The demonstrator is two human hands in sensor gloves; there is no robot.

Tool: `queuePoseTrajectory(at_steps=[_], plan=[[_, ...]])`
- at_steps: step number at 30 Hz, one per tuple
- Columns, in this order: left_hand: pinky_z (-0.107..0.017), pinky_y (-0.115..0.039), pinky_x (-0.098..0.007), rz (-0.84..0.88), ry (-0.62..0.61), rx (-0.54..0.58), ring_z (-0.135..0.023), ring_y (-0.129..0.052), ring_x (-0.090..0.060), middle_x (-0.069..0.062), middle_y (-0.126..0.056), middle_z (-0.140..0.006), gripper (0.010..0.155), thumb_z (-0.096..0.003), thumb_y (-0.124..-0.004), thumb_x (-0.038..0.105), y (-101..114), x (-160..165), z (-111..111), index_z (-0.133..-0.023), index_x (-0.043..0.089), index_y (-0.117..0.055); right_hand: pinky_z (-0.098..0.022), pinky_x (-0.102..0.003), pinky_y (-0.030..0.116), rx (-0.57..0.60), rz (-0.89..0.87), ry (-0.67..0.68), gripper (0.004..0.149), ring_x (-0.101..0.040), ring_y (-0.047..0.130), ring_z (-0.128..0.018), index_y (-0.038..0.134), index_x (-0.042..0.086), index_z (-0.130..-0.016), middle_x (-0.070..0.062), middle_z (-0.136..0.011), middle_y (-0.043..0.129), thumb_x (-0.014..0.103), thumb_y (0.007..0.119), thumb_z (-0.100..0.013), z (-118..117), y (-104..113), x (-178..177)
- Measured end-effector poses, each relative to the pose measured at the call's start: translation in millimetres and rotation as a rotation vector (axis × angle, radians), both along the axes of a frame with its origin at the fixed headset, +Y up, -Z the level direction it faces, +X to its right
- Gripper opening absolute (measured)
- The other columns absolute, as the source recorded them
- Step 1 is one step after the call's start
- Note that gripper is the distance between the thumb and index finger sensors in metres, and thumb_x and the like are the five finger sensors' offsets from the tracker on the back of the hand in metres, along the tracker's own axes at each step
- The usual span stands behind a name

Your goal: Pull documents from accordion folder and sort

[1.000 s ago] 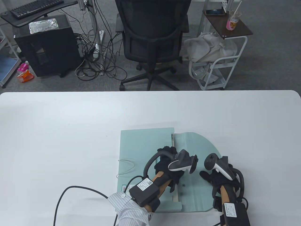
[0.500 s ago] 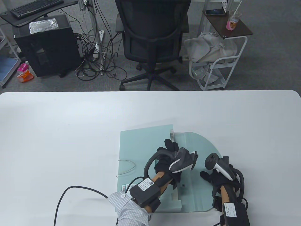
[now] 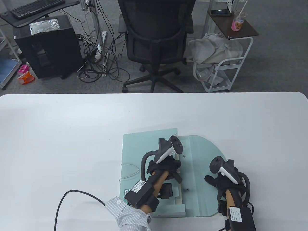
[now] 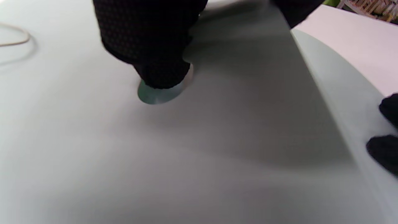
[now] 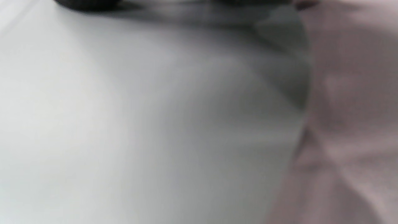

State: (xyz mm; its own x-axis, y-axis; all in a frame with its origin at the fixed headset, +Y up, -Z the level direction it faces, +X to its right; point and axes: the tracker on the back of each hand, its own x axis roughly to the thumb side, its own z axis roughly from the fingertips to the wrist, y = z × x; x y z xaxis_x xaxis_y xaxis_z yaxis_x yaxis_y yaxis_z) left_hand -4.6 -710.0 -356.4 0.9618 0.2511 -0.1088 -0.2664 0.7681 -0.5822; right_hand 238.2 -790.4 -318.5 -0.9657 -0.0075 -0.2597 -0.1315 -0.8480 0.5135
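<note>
Lying flat, the accordion folder [image 3: 146, 149] has both hands resting on it, left hand [image 3: 166, 167] and right hand [image 3: 222, 181], neither grip grasping.

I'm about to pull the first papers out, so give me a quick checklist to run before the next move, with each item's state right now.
1. Flap folded open, lying flat: ok.
2. Right hand resting on the flap to pin it: ok.
3. Left hand at the folder mouth, beside the flap hinge: ok.
4. Left hand gripping a document: cannot tell; the table view hides the fingertips, and the left wrist view shows one finger on a round disc.
5. Elastic loop clear of the opening: ok, it lies off to the left.
6. Papers visible inside: cannot tell.
</note>
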Motion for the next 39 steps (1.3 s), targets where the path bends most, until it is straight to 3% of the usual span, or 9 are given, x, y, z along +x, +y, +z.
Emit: queuePoseTrajectory(at_steps=[10,19,27,33,39], plan=[[-0.042,-0.084,-0.034,0.284,0.105,-0.105,-0.063,-0.099,-0.029,-0.017,-0.073,-0.093,0.088,-0.0599,-0.063,0.059,6,-34,0,-0.109,-0.009,-0.038,-0.072,-0.068,0.039,-0.001,0.001,-0.001,0.088,-0.057,0.024,-0.098,0.008,0.011,-0.100,-0.027,-0.108,0.010,0.057,0.052,-0.039,0,0,0],[-0.037,-0.083,-0.031,0.541,0.133,0.045,-0.055,-0.100,-0.025,-0.020,-0.068,-0.095,0.087,-0.0627,-0.059,0.056,51,-86,21,-0.109,-0.012,-0.033,-0.072,-0.069,0.039,-0.004,0.009,-0.005,0.088,-0.056,0.023,-0.098,0.008,0.011,-0.100,-0.026,-0.108,0.008,0.057,0.052,-0.039,1,1,0],[-0.039,-0.081,-0.033,0.748,0.198,0.146,-0.057,-0.097,-0.026,-0.022,-0.064,-0.097,0.092,-0.0617,-0.061,0.059,80,-165,40,-0.113,-0.010,-0.030,-0.072,-0.069,0.038,-0.017,0.040,0.000,0.088,-0.055,0.023,-0.099,0.008,0.012,-0.100,-0.025,-0.108,0.008,0.058,0.051,-0.038,1,2,0],[-0.041,-0.081,-0.034,0.900,0.218,0.162,-0.059,-0.096,-0.028,-0.024,-0.063,-0.099,0.086,-0.0640,-0.061,0.054,69,-210,51,-0.113,-0.009,-0.030,-0.072,-0.069,0.038,-0.023,0.057,-0.002,0.088,-0.054,0.023,-0.099,0.008,0.013,-0.100,-0.024,-0.108,0.007,0.058,0.051,-0.038,2,2,0],[-0.038,-0.081,-0.035,1.026,0.266,0.280,-0.056,-0.097,-0.030,-0.025,-0.066,-0.099,0.078,-0.0661,-0.057,0.052,48,-247,57,-0.113,-0.007,-0.037,-0.073,-0.068,0.038,-0.046,0.084,0.003,0.089,-0.053,0.024,-0.099,0.008,0.013,-0.100,-0.023,-0.108,0.008,0.058,0.051,-0.037,0,4,-1]])
